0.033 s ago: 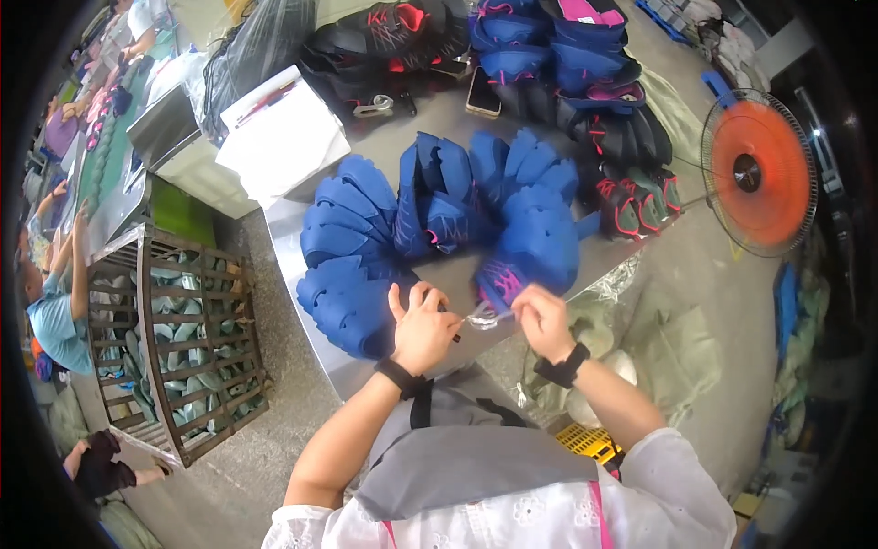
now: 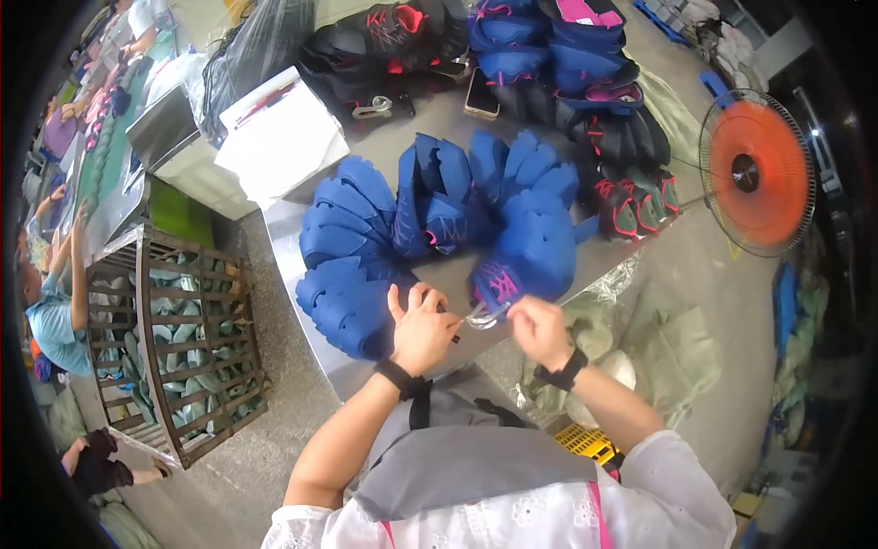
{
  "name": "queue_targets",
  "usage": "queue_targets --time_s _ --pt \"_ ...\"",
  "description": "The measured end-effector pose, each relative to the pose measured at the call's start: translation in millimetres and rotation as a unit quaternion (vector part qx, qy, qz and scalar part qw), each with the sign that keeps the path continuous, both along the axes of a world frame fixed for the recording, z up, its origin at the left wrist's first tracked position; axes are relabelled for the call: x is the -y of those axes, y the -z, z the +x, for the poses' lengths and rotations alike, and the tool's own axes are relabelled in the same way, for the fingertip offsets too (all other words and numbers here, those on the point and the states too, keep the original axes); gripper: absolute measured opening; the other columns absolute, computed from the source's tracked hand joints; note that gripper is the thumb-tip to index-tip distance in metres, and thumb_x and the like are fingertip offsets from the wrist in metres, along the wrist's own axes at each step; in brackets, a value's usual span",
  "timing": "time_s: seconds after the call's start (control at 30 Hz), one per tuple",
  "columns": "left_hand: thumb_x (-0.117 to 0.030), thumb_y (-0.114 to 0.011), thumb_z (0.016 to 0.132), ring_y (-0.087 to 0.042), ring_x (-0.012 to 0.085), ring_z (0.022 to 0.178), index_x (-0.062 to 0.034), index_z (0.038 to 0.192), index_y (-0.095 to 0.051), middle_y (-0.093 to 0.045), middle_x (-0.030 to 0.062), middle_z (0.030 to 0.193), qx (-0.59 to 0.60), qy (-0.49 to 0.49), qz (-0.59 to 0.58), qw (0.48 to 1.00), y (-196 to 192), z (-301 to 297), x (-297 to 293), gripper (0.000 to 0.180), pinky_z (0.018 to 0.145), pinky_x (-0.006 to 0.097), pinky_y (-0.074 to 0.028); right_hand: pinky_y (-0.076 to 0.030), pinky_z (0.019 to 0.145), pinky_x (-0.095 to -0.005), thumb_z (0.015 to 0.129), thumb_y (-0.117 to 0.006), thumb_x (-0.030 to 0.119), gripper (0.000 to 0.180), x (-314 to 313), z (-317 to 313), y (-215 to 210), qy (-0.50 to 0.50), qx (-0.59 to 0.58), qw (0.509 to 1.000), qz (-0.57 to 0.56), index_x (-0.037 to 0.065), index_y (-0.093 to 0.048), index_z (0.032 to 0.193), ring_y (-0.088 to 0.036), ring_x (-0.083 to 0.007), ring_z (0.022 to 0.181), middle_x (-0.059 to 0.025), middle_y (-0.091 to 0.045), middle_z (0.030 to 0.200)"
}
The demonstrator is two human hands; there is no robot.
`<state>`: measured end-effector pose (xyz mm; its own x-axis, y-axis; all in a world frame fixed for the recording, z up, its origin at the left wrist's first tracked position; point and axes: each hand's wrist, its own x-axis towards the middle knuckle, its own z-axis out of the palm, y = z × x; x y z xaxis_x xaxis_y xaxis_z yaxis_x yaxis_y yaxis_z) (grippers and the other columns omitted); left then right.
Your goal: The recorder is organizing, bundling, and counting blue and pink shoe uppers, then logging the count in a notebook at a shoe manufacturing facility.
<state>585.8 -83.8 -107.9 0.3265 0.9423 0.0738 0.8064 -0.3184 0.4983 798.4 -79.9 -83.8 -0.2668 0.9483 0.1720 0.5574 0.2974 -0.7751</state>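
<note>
My left hand (image 2: 422, 331) is closed at the table's front edge, around a small dark object (image 2: 455, 339) that shows only in part. To its right, my right hand (image 2: 541, 334) is pinched. White looped cord (image 2: 485, 320) lies between the hands and seems to reach the right fingertips. Just beyond it is a blue shoe upper with pink stitching (image 2: 498, 285), at the front of the right-hand stack. Other blue shoe uppers (image 2: 347, 297) fan out in a curve, the left pile beside my left hand. Darker-laced blue uppers (image 2: 444, 224) stand in the middle.
Finished-looking black shoes (image 2: 393, 32), stacked blue uppers (image 2: 594, 55), a phone (image 2: 483, 94) and white papers (image 2: 279, 142) cover the table's back. An orange fan (image 2: 759, 169) stands at right. A slatted crate (image 2: 178, 343) is at left, near other people.
My right hand has shifted slightly down and left, and the white loop between the hands looks wider. The left hand stays in place.
</note>
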Motion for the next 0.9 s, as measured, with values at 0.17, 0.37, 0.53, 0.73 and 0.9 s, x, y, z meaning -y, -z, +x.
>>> queue_targets --time_s 0.17,0.37,0.53,0.73,0.9 --pt "-0.025 -0.061 0.071 -0.037 0.0209 0.111 -0.02 0.07 -0.069 -0.051 -0.0018 0.094 0.004 0.003 0.001 1.0 2 0 0 0.01 0.098 0.059 -0.006 -0.038 0.043 -0.0262 0.079 -0.063 0.026 0.024 26 -25 32 0.04 0.107 0.965 -0.237 0.005 -0.061 0.068 -0.056 -0.0156 0.049 -0.0051 -0.059 0.061" --pt "-0.028 -0.06 0.072 -0.036 0.0208 0.111 -0.02 0.069 -0.069 -0.051 -0.0024 0.094 -0.023 0.013 0.015 1.0 3 2 3 0.011 0.098 0.059 -0.006 -0.038 0.044 -0.0212 0.088 -0.053 0.028 0.024 36 -49 58 0.241 -0.394 0.753 -0.468 0.006 -0.059 0.084 -0.057 -0.0102 0.058 -0.0031 -0.061 0.071" --pt "-0.029 -0.06 0.073 -0.036 0.0216 0.113 -0.0205 0.07 -0.069 -0.052 -0.0024 0.096 -0.067 0.029 0.038 0.997 8 0 4 0.012 0.098 0.06 -0.005 -0.041 0.044 -0.0279 0.085 -0.056 0.025 0.027 49 -20 41 0.148 -0.276 0.861 -0.4 0.004 -0.057 0.068 -0.055 -0.0141 0.049 -0.0043 -0.057 0.056" --pt "-0.03 -0.059 0.073 -0.039 0.0216 0.11 -0.0202 0.071 -0.069 -0.058 -0.0052 0.091 -0.041 0.038 0.039 0.998 6 1 5 0.014 0.097 0.06 -0.005 -0.041 0.048 -0.0374 0.08 -0.057 0.019 0.025 24 -33 -30 0.059 0.061 0.996 -0.006 0.004 -0.054 0.06 -0.054 -0.0297 0.053 -0.0132 -0.053 0.058" --pt "-0.028 -0.061 0.072 -0.04 0.0207 0.11 -0.0206 0.071 -0.069 -0.059 -0.0058 0.091 -0.04 0.03 0.049 0.998 8 2 6 0.011 0.098 0.059 -0.006 -0.045 0.051 -0.0368 0.078 -0.056 0.016 0.021 -6 -39 -18 0.036 0.171 0.982 0.068 0.005 -0.057 0.061 -0.057 -0.0289 0.058 -0.0085 -0.054 0.065"
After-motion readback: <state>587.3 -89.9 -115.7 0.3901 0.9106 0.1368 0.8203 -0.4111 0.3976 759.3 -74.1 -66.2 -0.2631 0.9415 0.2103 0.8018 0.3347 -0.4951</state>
